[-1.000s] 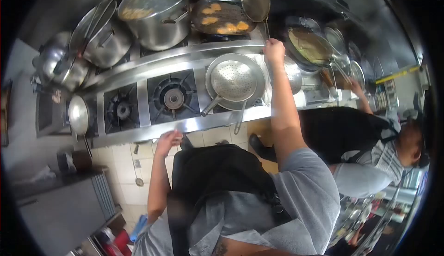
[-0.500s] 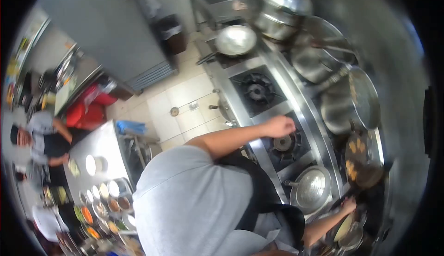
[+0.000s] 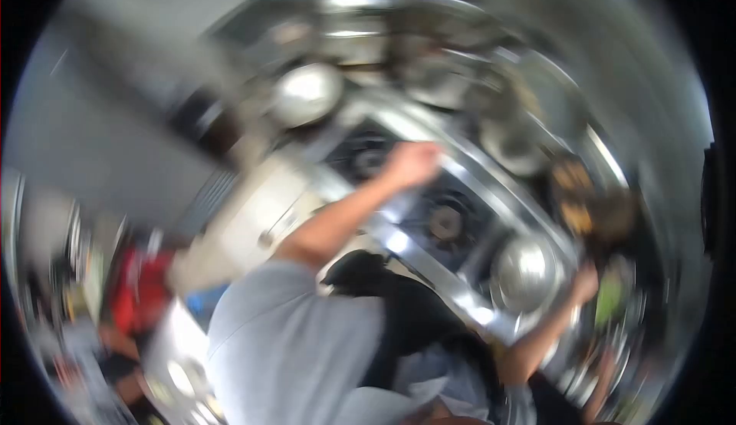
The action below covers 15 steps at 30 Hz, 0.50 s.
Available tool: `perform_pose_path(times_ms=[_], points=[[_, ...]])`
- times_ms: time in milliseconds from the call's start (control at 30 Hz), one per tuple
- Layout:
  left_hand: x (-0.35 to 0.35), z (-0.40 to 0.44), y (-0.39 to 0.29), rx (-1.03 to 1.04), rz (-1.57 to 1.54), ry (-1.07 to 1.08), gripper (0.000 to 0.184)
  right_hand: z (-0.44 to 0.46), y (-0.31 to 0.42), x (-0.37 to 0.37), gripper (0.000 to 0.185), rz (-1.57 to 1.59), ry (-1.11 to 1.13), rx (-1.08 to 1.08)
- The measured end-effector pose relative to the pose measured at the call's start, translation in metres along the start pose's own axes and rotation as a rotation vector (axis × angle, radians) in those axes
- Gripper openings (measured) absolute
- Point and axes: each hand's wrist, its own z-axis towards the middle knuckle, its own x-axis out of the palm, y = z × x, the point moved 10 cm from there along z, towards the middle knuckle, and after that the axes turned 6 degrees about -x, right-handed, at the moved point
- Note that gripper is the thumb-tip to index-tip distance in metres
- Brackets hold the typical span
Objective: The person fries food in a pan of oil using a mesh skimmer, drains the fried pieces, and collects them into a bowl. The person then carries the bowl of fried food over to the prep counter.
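Note:
My left hand [image 3: 418,164] is loosely closed above the stove, between two burners, with nothing visible in it. On the right side, my right hand [image 3: 584,283] is closed at the handle end of a dark frying pan [image 3: 616,214]; motion smears the grip. Yellow-orange food pieces [image 3: 575,216] lie on a dark surface beside the pan. A round metal lid or pan [image 3: 525,271] rests on the stove, left of my right hand. Just below the pan is something green [image 3: 610,298], too blurred to name.
Gas burners [image 3: 445,222] run along the steel stove. Large pots [image 3: 514,137] line its back, and a shiny pan [image 3: 308,91] sits at the far end. Another person's forearm [image 3: 602,383] shows at lower right. A co-worker [image 3: 107,356] stands at a counter on the left.
My view has swung round, so the stove and counter appear shifted and blurred. My left hand has moved along the stove towards the farther burner. My right hand stays by the pan handle.

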Motion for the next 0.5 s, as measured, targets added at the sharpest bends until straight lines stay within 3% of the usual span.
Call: perform_pose_path(times_ms=[33,67,100,133,167,233,367,433,500], points=[[-0.01,-0.008,-0.029,0.159,0.016,-0.074,0.019,0.012,0.002,0.012,0.035,-0.14,0.045,-0.165],[0.014,0.005,-0.008,0.211,-0.124,-0.047,0.02,0.023,0.003,0.025,0.039,-0.289,0.067,-0.34],[0.011,-0.003,-0.017,0.257,-0.037,-0.125,0.02,0.033,0.004,0.038,0.044,-0.426,0.063,-0.512],[0.009,-0.012,-0.026,0.155,-0.022,-0.066,0.019,0.052,-0.018,0.049,0.04,-0.233,-0.094,-0.622],[0.028,-0.022,-0.025,0.241,-0.061,-0.064,0.019,0.07,-0.044,0.062,0.039,-0.058,-0.237,-0.754],[0.067,-0.051,-0.023,0.273,-0.208,-0.072,0.02,0.067,-0.032,0.051,0.035,-0.049,-0.348,-0.748],[0.116,-0.129,-0.04,0.349,0.032,0.216,0.022,0.07,0.031,0.068,0.028,-0.047,-0.376,-0.772],[0.148,-0.153,-0.027,0.466,-0.017,0.275,0.023,0.078,0.035,0.077,0.025,-0.071,-0.369,-0.767],[0.158,-0.173,-0.004,0.277,-0.023,0.33,0.026,0.07,0.004,0.07,0.022,-0.165,-0.374,-0.702]])
